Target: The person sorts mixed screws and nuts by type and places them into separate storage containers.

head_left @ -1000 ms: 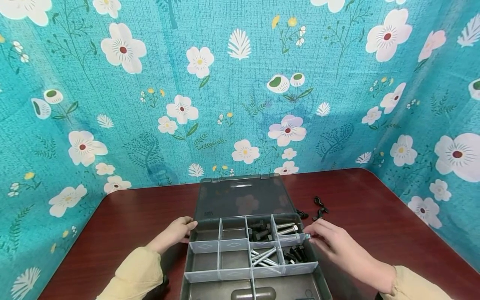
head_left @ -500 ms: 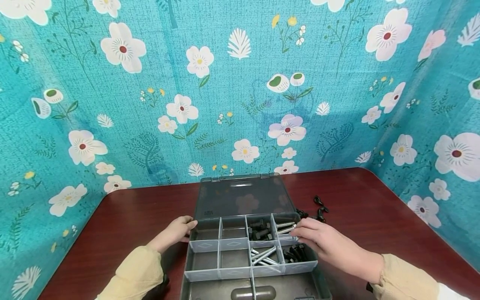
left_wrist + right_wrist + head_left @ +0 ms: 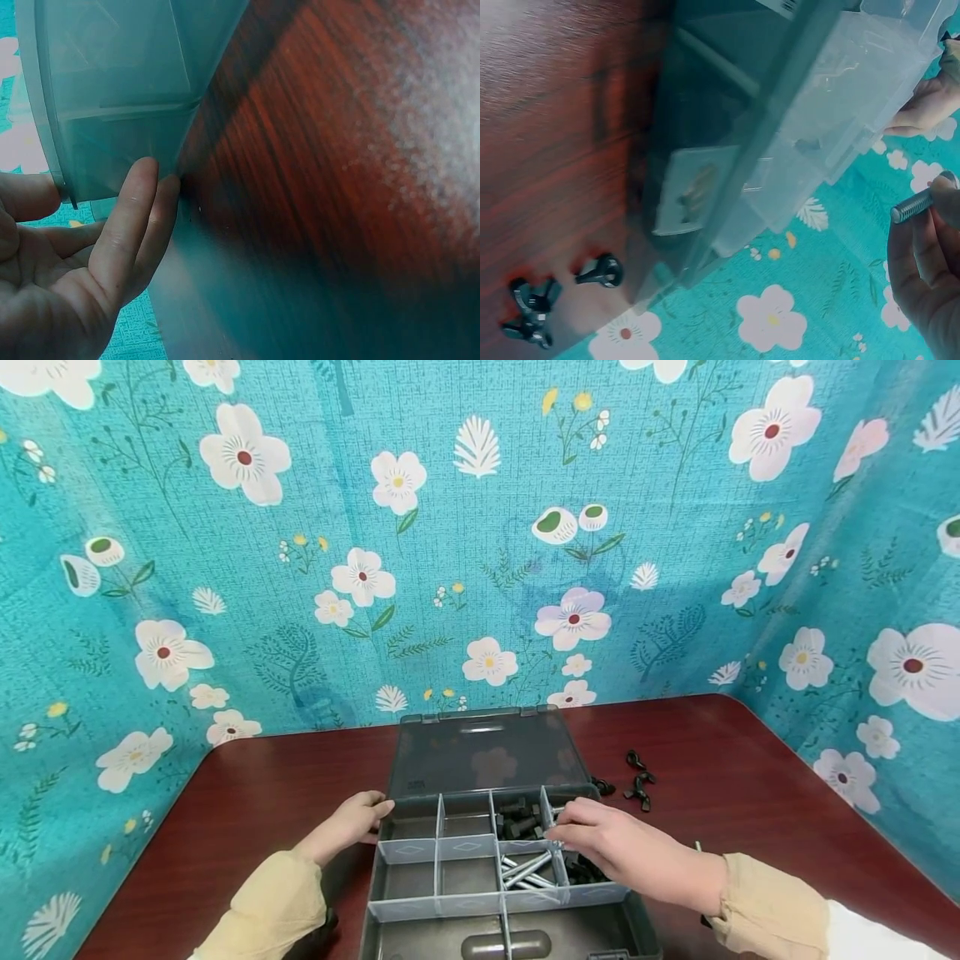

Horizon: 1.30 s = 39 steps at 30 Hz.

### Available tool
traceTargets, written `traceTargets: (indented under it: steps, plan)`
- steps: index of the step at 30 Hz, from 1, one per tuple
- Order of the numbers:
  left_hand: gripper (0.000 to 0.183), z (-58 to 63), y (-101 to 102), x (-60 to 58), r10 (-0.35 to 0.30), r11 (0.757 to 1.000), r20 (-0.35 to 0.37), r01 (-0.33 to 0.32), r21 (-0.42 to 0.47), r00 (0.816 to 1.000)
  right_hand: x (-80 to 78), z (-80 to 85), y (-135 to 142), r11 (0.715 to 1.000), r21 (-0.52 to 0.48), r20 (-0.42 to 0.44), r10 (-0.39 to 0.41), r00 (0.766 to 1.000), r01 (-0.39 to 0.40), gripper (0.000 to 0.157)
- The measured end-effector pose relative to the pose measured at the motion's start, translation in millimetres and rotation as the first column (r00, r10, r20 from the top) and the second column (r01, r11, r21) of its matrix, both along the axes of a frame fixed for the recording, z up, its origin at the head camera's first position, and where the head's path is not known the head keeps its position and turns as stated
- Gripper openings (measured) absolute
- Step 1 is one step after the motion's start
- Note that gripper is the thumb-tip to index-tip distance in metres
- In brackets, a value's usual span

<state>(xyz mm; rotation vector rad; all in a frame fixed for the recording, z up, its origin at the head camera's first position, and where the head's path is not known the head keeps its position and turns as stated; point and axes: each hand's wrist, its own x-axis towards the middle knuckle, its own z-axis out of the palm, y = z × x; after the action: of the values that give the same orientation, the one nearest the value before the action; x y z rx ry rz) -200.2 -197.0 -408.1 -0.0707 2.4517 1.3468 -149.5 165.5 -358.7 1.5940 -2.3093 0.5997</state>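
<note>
A grey see-through plastic organizer box (image 3: pixel 431 910) lies with its lid (image 3: pixel 487 756) folded back. My left hand (image 3: pixel 352 828) holds its left corner. In the left wrist view the thumb is at the rim and two fingers (image 3: pixel 131 217) lie along the outer wall. My right hand (image 3: pixel 622 852) is over the right-hand compartments. The right wrist view shows it pinching a silver bolt (image 3: pixel 915 206) by thumb and fingers. Black bolts (image 3: pixel 517 820) fill one back compartment, and silver bolts (image 3: pixel 525 870) cross each other in the one before it. More black bolts (image 3: pixel 581 870) are partly hidden under my right hand.
Several black wing-shaped pieces (image 3: pixel 639 785) lie on the dark red table (image 3: pixel 697 752) behind and right of the box. A blue flowered cloth (image 3: pixel 450 568) hangs behind the table and along its sides.
My right hand has moved left from beside the box's right edge to over its compartments, covering the silver bolts at the back right. My left hand has stayed at the corner.
</note>
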Motion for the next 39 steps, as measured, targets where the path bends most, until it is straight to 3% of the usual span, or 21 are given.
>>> traceTargets:
  steps: [10,20,25,30,39]
  plan:
    - [0.045,-1.4,-1.6,0.4,0.008,1.000,-0.010,-0.008,-0.001,1.000,-4.1,2.7,-23.2,0.999,0.038,0.036,0.028,0.999,-0.030,0.033]
    - [0.044,-2.7,-2.1,0.1,0.001,1.000,-0.024,-0.001,-0.005,1.000,-8.0,11.9,-38.1,0.996,0.077,-0.028,0.054,0.998,-0.052,0.025]
    - [0.044,-2.1,-1.7,0.7,0.001,1.000,-0.028,-0.001,-0.003,1.000,-9.4,15.2,-44.8,0.997,0.075,0.125,0.023,0.992,-0.033,0.020]
    - [0.044,-1.6,-1.9,1.9,0.005,1.000,-0.032,-0.006,-0.008,0.999,-16.0,17.1,-55.4,1.000,0.001,0.315,-0.011,0.949,0.012,0.019]
    - [0.044,-2.4,-2.3,1.3,0.002,1.000,-0.030,-0.002,0.007,1.000,-27.4,23.8,-78.2,0.991,-0.047,0.415,-0.096,0.905,0.126,0.020]
